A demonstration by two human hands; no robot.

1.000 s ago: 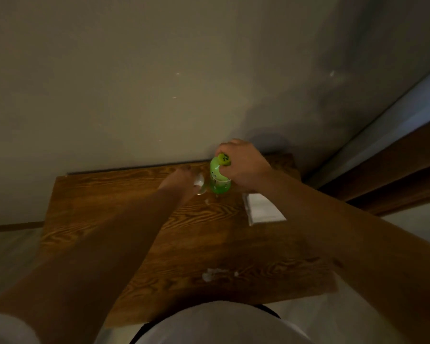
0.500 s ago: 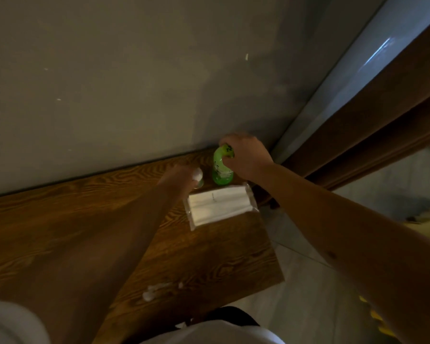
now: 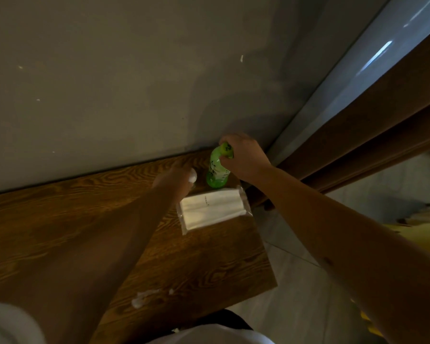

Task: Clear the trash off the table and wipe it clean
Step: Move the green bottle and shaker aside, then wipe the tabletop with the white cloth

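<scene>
Under my right hand (image 3: 243,157), gripping its cap, the green bottle (image 3: 217,173) stands upright, just beside my left hand (image 3: 178,181) clutching a white wad (image 3: 192,175).

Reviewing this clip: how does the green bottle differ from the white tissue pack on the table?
The green bottle stands upright near the wall, while the tissue pack lies flat in front of it. The green bottle is bright translucent green and rounded; the tissue pack is white, rectangular and wrapped in clear plastic. The right hand grips the green bottle at its cap, while no hand holds the tissue pack. Both sit at the right end of the wooden table.
</scene>
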